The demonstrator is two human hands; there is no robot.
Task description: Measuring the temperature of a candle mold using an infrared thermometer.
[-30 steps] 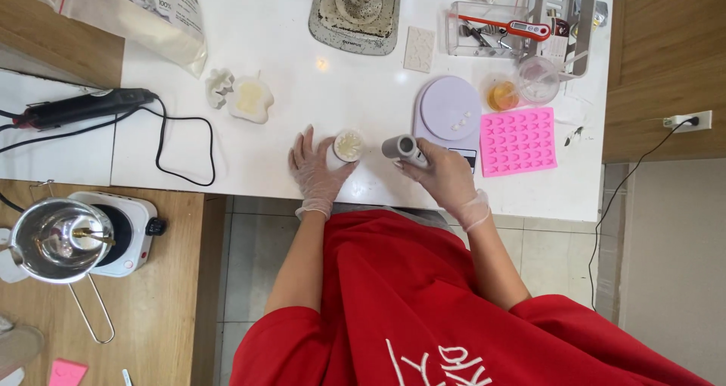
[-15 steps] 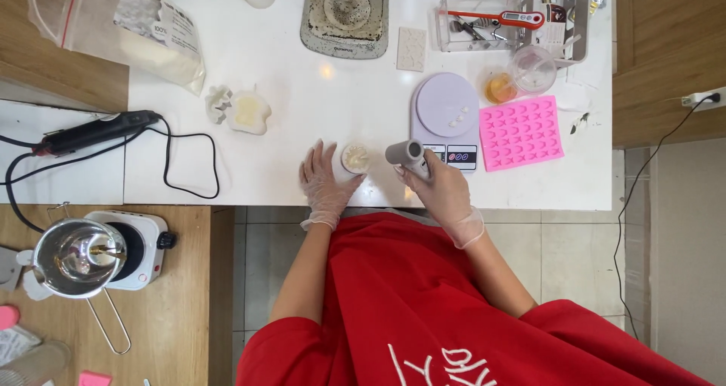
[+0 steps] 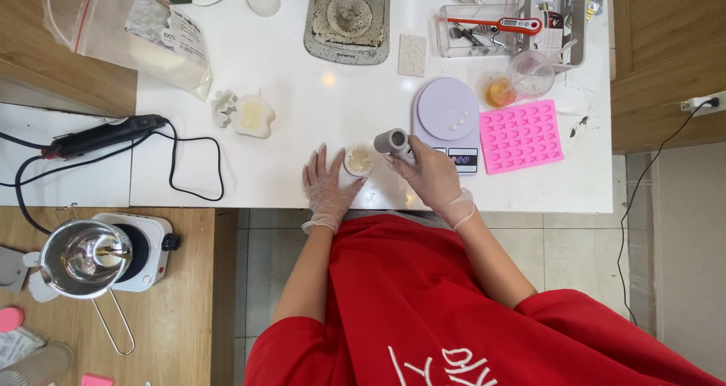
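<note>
White tabletop carried a small cup near its front edge, apparently kept within easy reach. Gloved left hand lay open and flat against the cup at its seven o'clock, seemingly steadying it. Right hand was clamped on a grey cylindrical tool, tilted at the cup's three o'clock, beside a lilac scale.

A red short-sleeved top with white lettering across the front is worn. Both forearms are left bare below the sleeves. The left hand and right hand are each covered by a thin, translucent disposable glove, bunched and rolled slightly at the wrist.
</note>
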